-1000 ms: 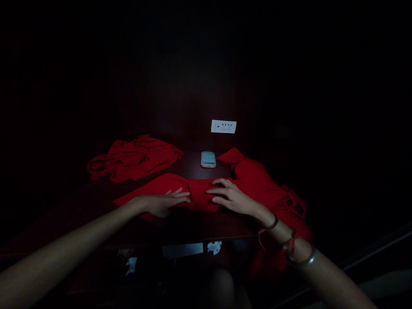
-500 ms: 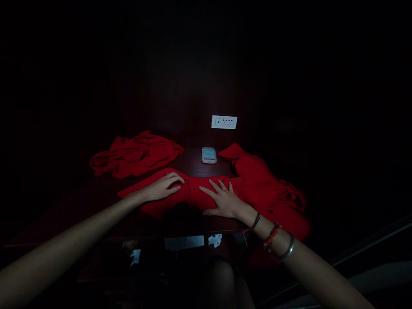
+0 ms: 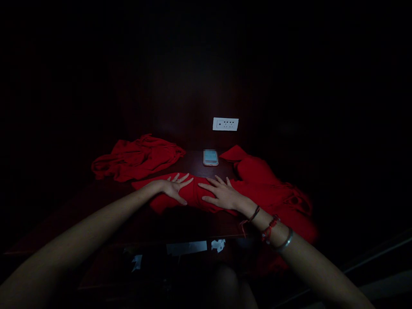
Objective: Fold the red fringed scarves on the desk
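A red cloth (image 3: 193,195) lies stretched across a dark table (image 3: 189,223) in very dim light. My left hand (image 3: 175,187) rests flat on its middle with the fingers spread. My right hand (image 3: 220,193) lies flat on the cloth just to the right, fingers stretched out, almost meeting the left. The right wrist wears red threads and a metal bangle. The cloth runs on to the right into a bunched mass (image 3: 273,193) that hangs over the table edge.
A second crumpled red cloth (image 3: 137,156) lies at the back left. A phone (image 3: 210,157) lies flat behind my hands. A white socket plate (image 3: 225,124) is on the dark wall. Pale scraps (image 3: 186,247) lie under the table's front edge.
Both hands have slid over the cloth toward the middle. The left hand's fingers have spread, and the cloth's left end has been drawn in and looks narrower.
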A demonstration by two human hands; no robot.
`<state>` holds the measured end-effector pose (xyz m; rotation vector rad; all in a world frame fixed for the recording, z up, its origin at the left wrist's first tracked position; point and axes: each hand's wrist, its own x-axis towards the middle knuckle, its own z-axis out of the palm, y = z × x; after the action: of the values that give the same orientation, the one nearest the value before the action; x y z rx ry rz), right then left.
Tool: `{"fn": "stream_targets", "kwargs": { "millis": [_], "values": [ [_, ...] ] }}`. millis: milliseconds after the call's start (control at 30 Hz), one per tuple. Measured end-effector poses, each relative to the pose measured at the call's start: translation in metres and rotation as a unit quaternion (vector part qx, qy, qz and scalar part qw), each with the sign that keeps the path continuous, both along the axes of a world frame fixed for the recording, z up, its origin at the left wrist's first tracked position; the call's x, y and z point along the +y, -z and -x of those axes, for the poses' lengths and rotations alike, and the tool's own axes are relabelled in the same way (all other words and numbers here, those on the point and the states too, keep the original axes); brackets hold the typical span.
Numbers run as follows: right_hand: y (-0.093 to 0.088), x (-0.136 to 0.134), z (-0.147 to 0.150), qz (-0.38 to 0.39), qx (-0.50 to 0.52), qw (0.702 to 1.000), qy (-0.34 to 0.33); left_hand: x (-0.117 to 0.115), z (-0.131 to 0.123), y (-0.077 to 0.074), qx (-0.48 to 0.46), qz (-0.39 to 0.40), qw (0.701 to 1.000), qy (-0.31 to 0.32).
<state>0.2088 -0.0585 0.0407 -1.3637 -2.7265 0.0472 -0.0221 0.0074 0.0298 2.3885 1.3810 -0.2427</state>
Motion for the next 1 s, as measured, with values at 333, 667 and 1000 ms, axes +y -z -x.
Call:
{"fn": "stream_targets", "kwargs": {
  "millis": [333, 667, 1000],
  "values": [
    [0.016, -0.018, 0.006, 0.023, -0.024, 0.999, 0.012, 0.010, 0.003, -0.005, 0.024, 0.025, 0.999, 0.008],
    [-0.006, -0.043, -0.086, -0.027, 0.319, 0.916, 0.241, -0.049, -0.011, -0.015, -0.260, -0.084, 0.957, -0.100],
    [0.035, -0.046, -0.043, 0.117, 0.593, 0.779, 0.169, -0.066, -0.055, -0.004, -0.459, 0.222, 0.795, -0.329]
  ]
}}
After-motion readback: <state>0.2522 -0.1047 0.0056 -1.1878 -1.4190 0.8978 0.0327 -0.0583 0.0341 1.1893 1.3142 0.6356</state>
